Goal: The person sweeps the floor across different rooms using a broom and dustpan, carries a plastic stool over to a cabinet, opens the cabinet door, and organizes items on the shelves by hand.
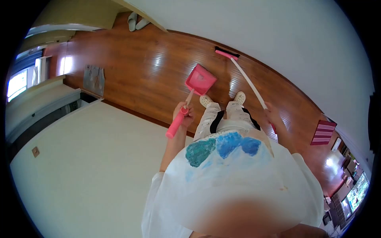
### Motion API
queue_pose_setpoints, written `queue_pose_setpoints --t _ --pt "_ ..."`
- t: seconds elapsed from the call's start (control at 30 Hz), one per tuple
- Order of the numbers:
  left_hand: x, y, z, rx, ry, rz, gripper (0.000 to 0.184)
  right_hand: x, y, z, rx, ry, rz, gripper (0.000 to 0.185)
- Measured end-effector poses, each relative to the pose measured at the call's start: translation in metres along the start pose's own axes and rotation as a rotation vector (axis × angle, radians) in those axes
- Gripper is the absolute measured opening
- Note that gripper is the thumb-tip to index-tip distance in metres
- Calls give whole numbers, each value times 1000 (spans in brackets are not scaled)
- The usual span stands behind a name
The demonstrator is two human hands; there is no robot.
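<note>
The left grip point(189, 115) is closed around the handle of a pink dustpan point(202, 80), the pan just beyond those fingers; the right grip point(272, 114) clasps a white-handled broom point(248, 81), its head farther out, near the wall point(278, 39). Pale slippers point(132, 22) lie well past the left grip.

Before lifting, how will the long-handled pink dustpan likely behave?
The pink dustpan looks like moulded plastic, so probably light and fairly stiff. Its broad pan ends a slim handle, so it may tip if the left hand loosens.
</note>
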State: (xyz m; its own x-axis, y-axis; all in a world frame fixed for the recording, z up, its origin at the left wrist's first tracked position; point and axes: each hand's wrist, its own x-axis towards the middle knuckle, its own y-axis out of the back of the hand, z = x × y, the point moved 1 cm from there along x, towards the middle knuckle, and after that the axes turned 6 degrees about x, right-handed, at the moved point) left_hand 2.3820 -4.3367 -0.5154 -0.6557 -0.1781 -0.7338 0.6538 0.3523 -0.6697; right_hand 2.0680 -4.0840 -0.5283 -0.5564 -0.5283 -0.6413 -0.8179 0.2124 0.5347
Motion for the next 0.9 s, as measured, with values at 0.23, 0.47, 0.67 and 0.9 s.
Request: queue_pose_setpoints --t 0.23,0.47,0.67,0.9 --pt "13 -5 21 30 -132 112 11 11 -21 -8 -32 59 2 32" --pt "32 -39 24 107 -174 268 17 -32 -39 -27 -24 -86 -63 24" --pt "47 -41 31 140 -197 122 17 -43 -10 -43 120 -65 -395 25" --pt "27 -54 28 24 -174 194 21 -57 18 -7 264 15 -336 23"
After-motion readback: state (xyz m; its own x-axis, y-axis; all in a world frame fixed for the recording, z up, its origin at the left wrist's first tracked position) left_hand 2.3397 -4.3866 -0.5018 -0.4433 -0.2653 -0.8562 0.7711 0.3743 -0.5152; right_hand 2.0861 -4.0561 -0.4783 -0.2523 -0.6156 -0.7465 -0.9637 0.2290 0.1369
